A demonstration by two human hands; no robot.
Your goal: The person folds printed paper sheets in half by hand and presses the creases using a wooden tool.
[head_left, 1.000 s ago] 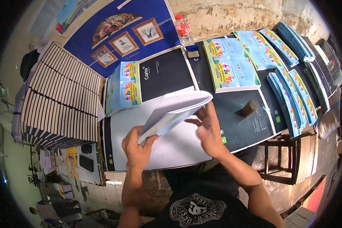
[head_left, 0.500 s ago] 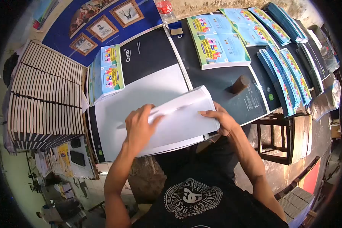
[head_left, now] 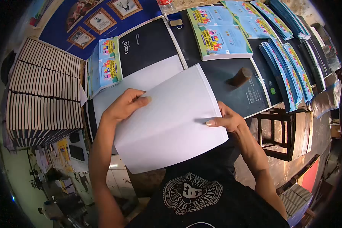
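Left hand [head_left: 127, 104] and right hand [head_left: 231, 119] grip white paper [head_left: 171, 121], thumbs on top.
Both arms bend inward, fingers mostly hidden; the paper, blank and faintly creased, slants over the near edge of the table [head_left: 220, 74].

held sheets [head_left: 171, 117]: plain white
table [head_left: 237, 100]: black, white and green print, pale seams
cover stack [head_left: 231, 40], table's far edge: light blue, yellow-green band, multicolour figures
cylinder [head_left: 242, 76], table's near edge: brown
book pile [head_left: 45, 87], past table's left edge: cream-and-black stripes
poster [head_left: 102, 22], beyond far left corner: deep blue, brown-gold frames
shirt [head_left: 192, 192]: black, white round print
bottle label [head_left: 165, 2]: red
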